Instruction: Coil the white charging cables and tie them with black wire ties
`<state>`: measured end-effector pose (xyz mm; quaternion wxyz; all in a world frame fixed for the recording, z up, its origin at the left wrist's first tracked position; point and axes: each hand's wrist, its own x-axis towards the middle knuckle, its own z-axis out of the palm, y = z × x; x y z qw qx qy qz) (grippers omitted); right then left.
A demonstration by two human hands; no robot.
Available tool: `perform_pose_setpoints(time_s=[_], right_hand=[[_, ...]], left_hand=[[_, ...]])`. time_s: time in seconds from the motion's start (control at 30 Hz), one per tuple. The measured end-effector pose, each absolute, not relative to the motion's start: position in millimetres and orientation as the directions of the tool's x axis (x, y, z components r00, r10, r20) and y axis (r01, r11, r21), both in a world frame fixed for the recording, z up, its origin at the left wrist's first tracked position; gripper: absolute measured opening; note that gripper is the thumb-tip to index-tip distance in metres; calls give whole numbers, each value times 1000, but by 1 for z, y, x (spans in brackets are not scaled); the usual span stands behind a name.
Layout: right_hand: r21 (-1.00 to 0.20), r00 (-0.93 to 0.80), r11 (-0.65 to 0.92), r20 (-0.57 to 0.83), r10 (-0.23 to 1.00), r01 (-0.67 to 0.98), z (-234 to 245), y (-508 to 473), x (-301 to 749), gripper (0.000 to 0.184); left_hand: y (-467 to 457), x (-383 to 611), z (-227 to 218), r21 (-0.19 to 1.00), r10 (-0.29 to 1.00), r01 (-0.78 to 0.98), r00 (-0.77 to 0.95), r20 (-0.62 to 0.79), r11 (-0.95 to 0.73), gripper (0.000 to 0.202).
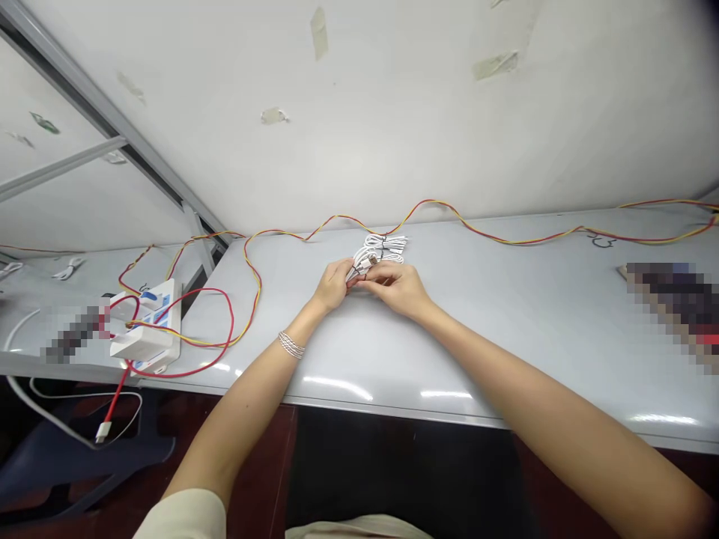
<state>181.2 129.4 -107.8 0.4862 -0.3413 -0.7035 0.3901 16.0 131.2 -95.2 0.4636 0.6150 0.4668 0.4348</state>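
Note:
My left hand (335,283) is closed around a folded white USB cable (364,263) above the grey table, with its metal plug pointing to the right. Thumb and forefinger of my right hand (400,288) pinch at the near side of this cable, where a thin dark twist tie shows in part. The fingers hide most of the tie. Just behind my hands, touching or close to the held cable, lie more white cable bundles (392,242) bound with black ties.
Red and yellow wires (348,218) run along the wall at the table's back. At left stands a white power strip (167,329) with plugs and looped red wire. A small black tie (602,240) and a blurred-out object (674,299) lie at right. Metal framing (194,232) rises at left.

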Motion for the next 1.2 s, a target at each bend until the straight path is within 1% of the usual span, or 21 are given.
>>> perform_pose_setpoints(time_s=[0.13, 0.23, 0.37, 0.43, 0.6, 0.77, 1.0, 1.13, 1.2], right_hand=[[-874, -307, 466, 410, 859, 139, -105, 127, 181, 21], [-879, -304, 459, 406, 862, 129, -106, 128, 181, 23], [-924, -262, 376, 347, 900, 67, -110, 130, 179, 23], [-934, -236, 351, 327, 915, 64, -112, 131, 179, 24], [-920, -209, 363, 330, 920, 145, -115, 132, 180, 19], [-911, -202, 329, 284, 937, 248, -115, 132, 181, 21], [-902, -225, 317, 258, 940, 292, -114, 132, 181, 23], [-892, -236, 336, 271, 933, 302, -116, 133, 181, 19], [-893, -229, 340, 280, 932, 295, -117, 133, 181, 20]], left_hand=[[133, 15, -97, 973, 978, 181, 178, 113, -146, 40], [133, 14, -97, 969, 978, 200, 176, 112, -147, 43], [133, 12, -97, 971, 975, 180, 184, 124, -158, 41], [133, 12, -97, 973, 973, 162, 188, 132, -163, 39], [134, 12, -98, 985, 977, 115, 187, 104, -127, 35], [133, 12, -98, 991, 979, 73, 181, 99, -113, 37], [134, 12, -98, 988, 974, 86, 201, 108, -127, 41], [135, 12, -101, 984, 969, 99, 214, 122, -145, 45], [136, 12, -102, 982, 967, 106, 221, 128, -154, 48]])
